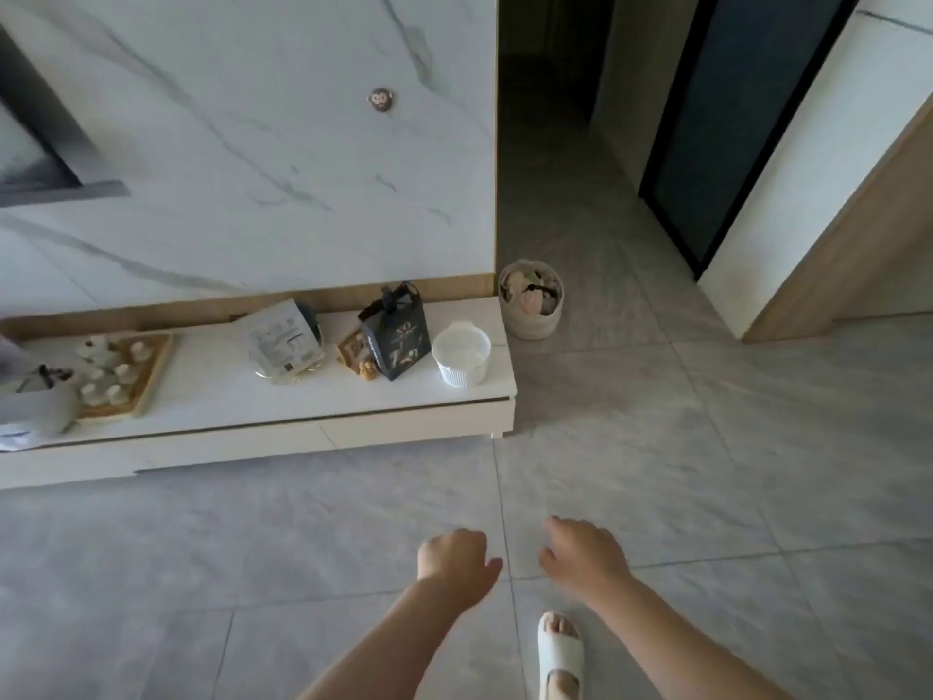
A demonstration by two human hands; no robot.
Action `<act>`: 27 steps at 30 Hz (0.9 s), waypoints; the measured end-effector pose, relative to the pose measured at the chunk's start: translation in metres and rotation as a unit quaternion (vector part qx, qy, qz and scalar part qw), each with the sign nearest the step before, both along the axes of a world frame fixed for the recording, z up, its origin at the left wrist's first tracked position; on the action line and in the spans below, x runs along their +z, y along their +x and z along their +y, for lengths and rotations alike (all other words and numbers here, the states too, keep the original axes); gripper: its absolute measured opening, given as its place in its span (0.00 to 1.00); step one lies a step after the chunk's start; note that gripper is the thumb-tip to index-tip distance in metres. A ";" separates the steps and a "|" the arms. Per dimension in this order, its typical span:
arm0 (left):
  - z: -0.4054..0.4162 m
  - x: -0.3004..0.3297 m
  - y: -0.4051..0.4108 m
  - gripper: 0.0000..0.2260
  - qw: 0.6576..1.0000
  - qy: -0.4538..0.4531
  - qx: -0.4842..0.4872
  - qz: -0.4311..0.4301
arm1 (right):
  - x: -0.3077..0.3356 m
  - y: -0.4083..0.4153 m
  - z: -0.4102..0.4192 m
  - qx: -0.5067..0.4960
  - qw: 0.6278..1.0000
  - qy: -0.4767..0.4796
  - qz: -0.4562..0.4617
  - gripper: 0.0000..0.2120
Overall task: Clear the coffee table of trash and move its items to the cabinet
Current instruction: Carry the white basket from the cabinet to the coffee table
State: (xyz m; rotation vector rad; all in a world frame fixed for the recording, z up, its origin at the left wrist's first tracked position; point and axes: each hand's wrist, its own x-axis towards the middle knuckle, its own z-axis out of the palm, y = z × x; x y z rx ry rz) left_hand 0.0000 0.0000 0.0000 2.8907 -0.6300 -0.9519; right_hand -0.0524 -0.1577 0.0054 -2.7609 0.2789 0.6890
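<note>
A low white cabinet (313,421) runs along the marble wall. On its top stand a white ribbed basket (462,353), a dark gift bag (396,336), a small picture frame (352,346), a white printed packet (285,341), a wooden tray with small white bottles (146,381) and a grey bowl-shaped item (38,401) at the far left. My left hand (454,560) and my right hand (583,550) hang over the floor in front of the cabinet, both holding nothing, fingers loosely curled. The coffee table is out of view.
A woven basket with soft items (531,300) sits on the floor at the cabinet's right end. Grey floor tiles (707,447) stretch to a dark doorway (727,128) at the back right. My foot in a white slipper (559,654) shows at the bottom.
</note>
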 end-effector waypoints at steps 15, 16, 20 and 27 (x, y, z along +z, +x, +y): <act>-0.076 -0.014 0.131 0.15 0.993 0.016 0.114 0.036 | -0.028 0.165 -0.090 0.071 0.995 0.021 0.062 0.14; -0.076 -0.018 0.143 0.15 0.991 0.018 0.126 0.041 | -0.029 0.180 -0.090 0.077 0.995 0.018 0.064 0.13; -0.073 -0.032 0.193 0.15 0.988 0.014 0.141 0.055 | -0.038 0.238 -0.086 0.076 0.995 0.016 0.068 0.07; -0.073 -0.060 0.292 0.12 0.985 0.008 0.158 0.064 | -0.056 0.340 -0.087 0.067 0.996 0.008 0.066 0.06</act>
